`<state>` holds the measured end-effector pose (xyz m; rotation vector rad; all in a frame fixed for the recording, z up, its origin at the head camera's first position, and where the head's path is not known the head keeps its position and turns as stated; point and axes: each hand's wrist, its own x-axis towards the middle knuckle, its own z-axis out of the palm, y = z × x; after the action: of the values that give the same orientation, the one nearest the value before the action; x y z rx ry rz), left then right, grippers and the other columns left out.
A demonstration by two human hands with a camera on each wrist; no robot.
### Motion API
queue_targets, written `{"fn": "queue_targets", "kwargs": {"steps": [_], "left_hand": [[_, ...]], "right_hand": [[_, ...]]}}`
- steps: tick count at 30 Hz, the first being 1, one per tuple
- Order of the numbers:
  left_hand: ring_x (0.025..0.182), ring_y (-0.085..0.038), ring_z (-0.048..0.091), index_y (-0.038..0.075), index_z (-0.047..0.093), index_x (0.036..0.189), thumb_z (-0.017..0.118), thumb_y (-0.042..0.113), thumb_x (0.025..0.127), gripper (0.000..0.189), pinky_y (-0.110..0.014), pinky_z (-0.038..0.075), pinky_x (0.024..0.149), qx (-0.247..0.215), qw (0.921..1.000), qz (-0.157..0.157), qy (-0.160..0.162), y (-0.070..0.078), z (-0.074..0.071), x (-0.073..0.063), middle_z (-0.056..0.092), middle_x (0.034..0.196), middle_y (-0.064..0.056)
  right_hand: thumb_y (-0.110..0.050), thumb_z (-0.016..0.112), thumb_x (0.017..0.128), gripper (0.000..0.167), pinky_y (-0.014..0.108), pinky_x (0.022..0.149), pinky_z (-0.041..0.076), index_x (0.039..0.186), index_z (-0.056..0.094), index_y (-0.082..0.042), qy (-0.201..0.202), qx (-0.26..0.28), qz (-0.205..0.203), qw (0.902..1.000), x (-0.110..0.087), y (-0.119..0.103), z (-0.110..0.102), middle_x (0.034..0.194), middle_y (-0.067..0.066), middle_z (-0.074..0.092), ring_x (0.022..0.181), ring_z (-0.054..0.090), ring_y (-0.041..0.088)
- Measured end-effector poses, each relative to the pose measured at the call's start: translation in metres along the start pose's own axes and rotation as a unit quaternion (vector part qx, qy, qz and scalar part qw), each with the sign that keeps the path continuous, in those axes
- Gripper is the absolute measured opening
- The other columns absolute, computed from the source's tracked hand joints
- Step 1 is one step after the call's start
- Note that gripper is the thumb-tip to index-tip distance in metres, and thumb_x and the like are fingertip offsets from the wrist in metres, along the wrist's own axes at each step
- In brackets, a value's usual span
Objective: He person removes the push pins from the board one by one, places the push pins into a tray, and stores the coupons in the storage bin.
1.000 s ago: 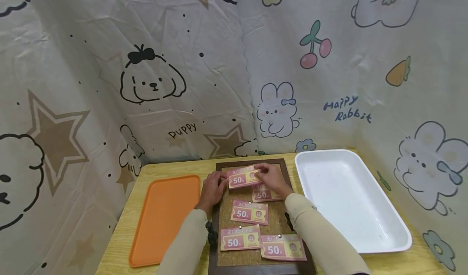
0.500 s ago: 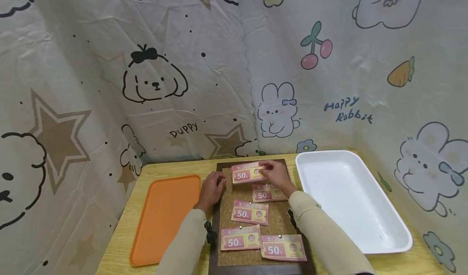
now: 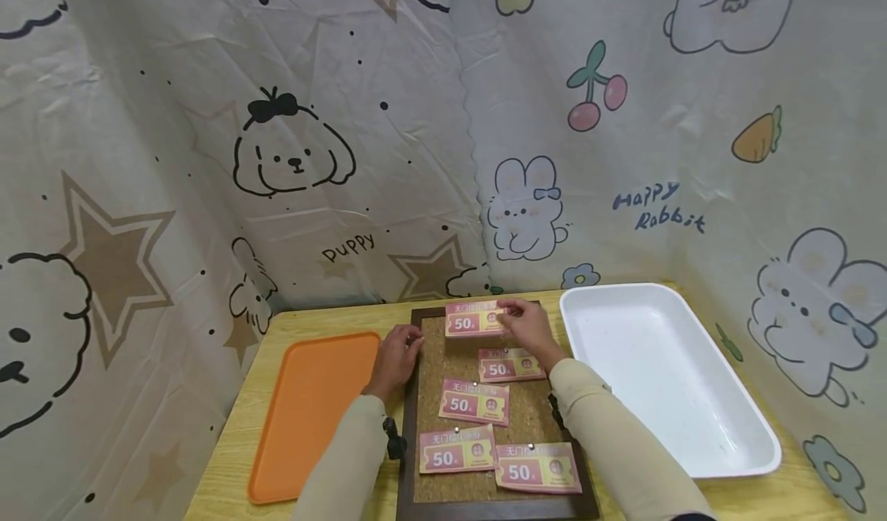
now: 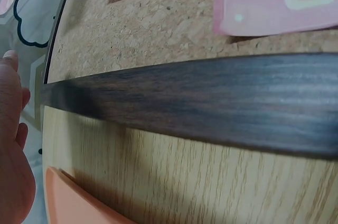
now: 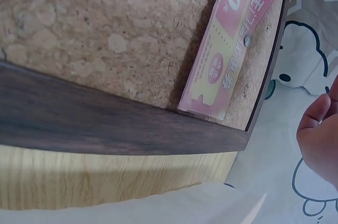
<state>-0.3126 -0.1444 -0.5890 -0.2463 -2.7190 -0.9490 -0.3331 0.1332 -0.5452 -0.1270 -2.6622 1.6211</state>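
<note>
My right hand (image 3: 533,330) pinches the right end of a pink and yellow "50" coupon (image 3: 463,322), held over the far end of a dark-framed corkboard (image 3: 428,398). In the right wrist view the right hand (image 5: 323,139) shows only in part at the edge, the held coupon out of sight. Several similar coupons are fixed to the cork with pins, the nearest of them a coupon (image 3: 500,366) just below the right hand. My left hand (image 3: 396,359) is by the board's left frame (image 4: 185,100), fingers loosely bent, gripping no coupon.
An orange tray (image 3: 315,421) lies left of the board on the wood-grain table (image 3: 232,405). To the right stands a deep white tray (image 3: 665,382). Printed cloth (image 3: 416,144) hangs behind and along the sides.
My right hand has carried the coupon away from the left hand, toward the board's far edge and slightly right. The left hand has let go of its side and drawn back a little left.
</note>
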Motion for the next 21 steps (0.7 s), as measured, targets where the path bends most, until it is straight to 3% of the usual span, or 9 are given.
{"fn": "queue_targets", "kwargs": {"steps": [8,16,21], "left_hand": [[0.103,-0.024,0.062,0.014,0.066,0.103,0.063,0.022,0.095,0.012,-0.048,0.044,0.095,-0.006,1.0,-0.002,-0.005,-0.003,-0.006,0.0,0.064,0.117,-0.006],[0.1,-0.023,0.063,0.015,0.066,0.103,0.061,0.024,0.096,0.013,-0.047,0.04,0.091,0.013,0.9999,-0.002,-0.007,-0.007,-0.012,0.0,0.063,0.118,-0.006],[0.1,-0.025,0.063,0.015,0.066,0.104,0.059,0.026,0.096,0.015,-0.048,0.04,0.094,0.016,0.9998,-0.009,-0.011,-0.008,-0.016,0.001,0.062,0.119,-0.007]], "right_hand": [[-0.015,0.069,0.086,0.03,0.036,0.085,0.049,0.115,0.069,-0.014,0.041,0.002,-0.003,0.9991,0.003,-0.002,-0.006,0.107,0.009,0.066,0.097,0.059,0.022],[-0.017,0.066,0.087,0.034,0.04,0.093,0.047,0.12,0.066,-0.014,0.028,0.007,0.018,0.9994,0.007,-0.004,-0.019,0.116,0.011,0.064,0.106,0.058,0.026],[-0.019,0.067,0.087,0.032,0.035,0.085,0.047,0.118,0.068,-0.012,0.044,-0.014,0.005,0.9989,0.01,-0.005,-0.024,0.11,0.012,0.066,0.1,0.06,0.024]]}}
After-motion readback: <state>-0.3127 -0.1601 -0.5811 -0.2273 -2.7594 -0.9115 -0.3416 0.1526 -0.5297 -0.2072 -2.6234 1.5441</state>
